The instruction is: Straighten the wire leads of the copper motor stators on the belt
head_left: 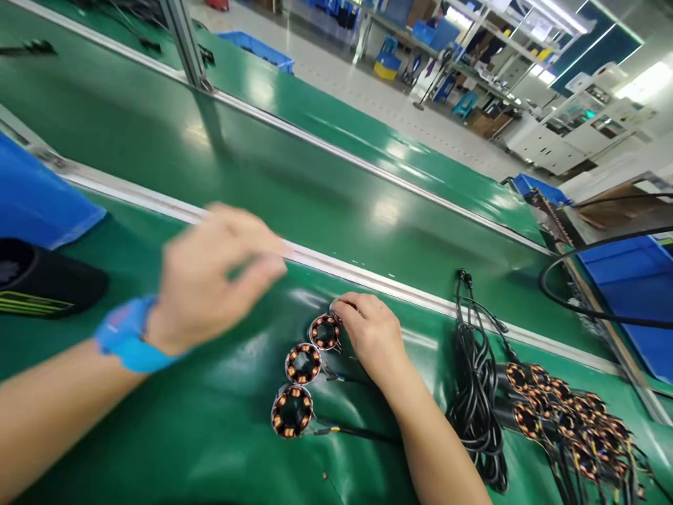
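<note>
Three ring-shaped copper-wound coils stand out in a slanted row on the green mat: a near one, a middle one and a far one. My right hand is at the far end of the row, its fingers closed on a further round metal-rimmed part, mostly hidden under the fingertips. Black cables with coloured wire ends run right from the coils. My left hand, blurred by motion, is raised over the mat left of the row; thumb and forefinger curve towards each other with a gap between them and nothing visible in it.
A bundle of black cables and a pile of several coils lie at the right. A metal rail crosses behind the hands. At left are a blue bin and a black cylindrical container.
</note>
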Motion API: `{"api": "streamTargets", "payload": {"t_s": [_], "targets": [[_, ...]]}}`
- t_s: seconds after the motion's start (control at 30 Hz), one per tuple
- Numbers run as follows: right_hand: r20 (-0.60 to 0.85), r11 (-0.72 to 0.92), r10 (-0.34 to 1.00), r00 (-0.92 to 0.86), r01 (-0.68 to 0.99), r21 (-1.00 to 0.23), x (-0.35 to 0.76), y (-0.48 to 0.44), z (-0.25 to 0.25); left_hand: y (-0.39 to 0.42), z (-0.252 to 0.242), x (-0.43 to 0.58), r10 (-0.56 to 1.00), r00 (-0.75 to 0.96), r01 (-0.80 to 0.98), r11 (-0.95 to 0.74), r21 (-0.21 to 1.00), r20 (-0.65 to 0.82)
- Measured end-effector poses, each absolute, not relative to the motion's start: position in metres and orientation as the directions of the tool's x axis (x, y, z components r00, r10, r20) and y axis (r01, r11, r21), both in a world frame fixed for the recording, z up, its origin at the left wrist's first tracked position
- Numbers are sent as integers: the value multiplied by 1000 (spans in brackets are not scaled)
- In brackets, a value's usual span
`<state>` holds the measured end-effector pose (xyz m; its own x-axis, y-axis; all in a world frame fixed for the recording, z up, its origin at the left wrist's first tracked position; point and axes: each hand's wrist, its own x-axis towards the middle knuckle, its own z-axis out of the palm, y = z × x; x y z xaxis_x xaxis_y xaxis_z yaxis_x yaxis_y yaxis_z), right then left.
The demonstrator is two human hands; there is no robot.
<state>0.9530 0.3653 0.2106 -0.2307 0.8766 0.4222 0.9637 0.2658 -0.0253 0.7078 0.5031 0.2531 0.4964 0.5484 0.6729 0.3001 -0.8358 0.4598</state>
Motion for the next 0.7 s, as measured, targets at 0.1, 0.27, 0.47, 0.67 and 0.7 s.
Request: {"api": "streamTargets", "payload": {"t_s": [0.1, 0.27, 0.47, 0.67, 0.7], "targets": [[407, 270, 880, -245, 963, -4, 952, 364, 214, 469, 205, 715, 319, 675, 157, -943, 293, 665], [396, 274, 886, -242, 961, -25, 951, 365, 220, 450, 165, 718, 285, 777, 105, -938, 330, 561], [378, 287, 890, -256, 957, -29, 948, 363, 224, 456, 170, 719, 274, 762, 86, -941, 327, 587], [354, 336, 893, -279, 936, -110, 945, 370, 216, 453, 168, 720, 309, 754, 81, -919, 385, 579], [356, 332, 897, -262, 932, -149, 945, 370, 219, 454, 167, 720, 309, 756, 82, -919, 386, 577]]}}
